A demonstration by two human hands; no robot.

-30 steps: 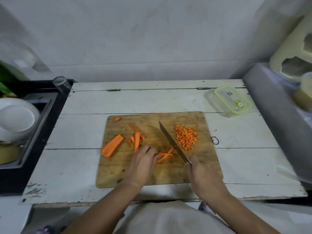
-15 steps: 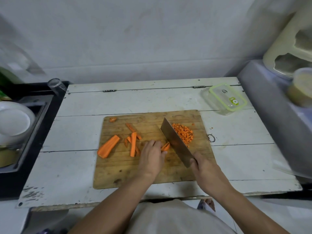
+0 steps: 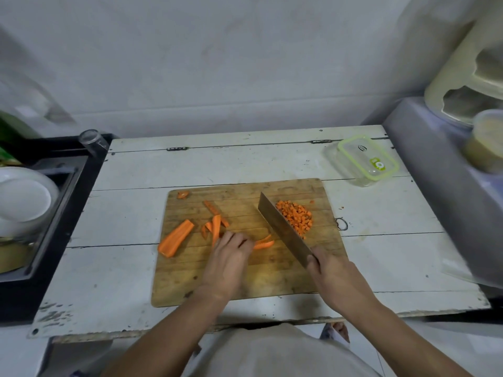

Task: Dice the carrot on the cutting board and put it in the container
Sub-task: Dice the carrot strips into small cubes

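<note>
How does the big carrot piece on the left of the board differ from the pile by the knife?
The big carrot piece is one long slab, uncut; the diced pile is many small cubes. The slab lies left of the left hand; the pile sits right of the knife. Both are orange and on the cutting board.

1 cutting board (image 3: 245, 281), 1 knife (image 3: 283, 229), 1 container (image 3: 366, 161), 1 diced pile (image 3: 295, 217), 2 hands.

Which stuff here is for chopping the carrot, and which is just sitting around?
For the job: cutting board, knife, carrot strips, big carrot piece, diced carrot, container.

Just lying about: glass, white bowl, metal ring.
</note>
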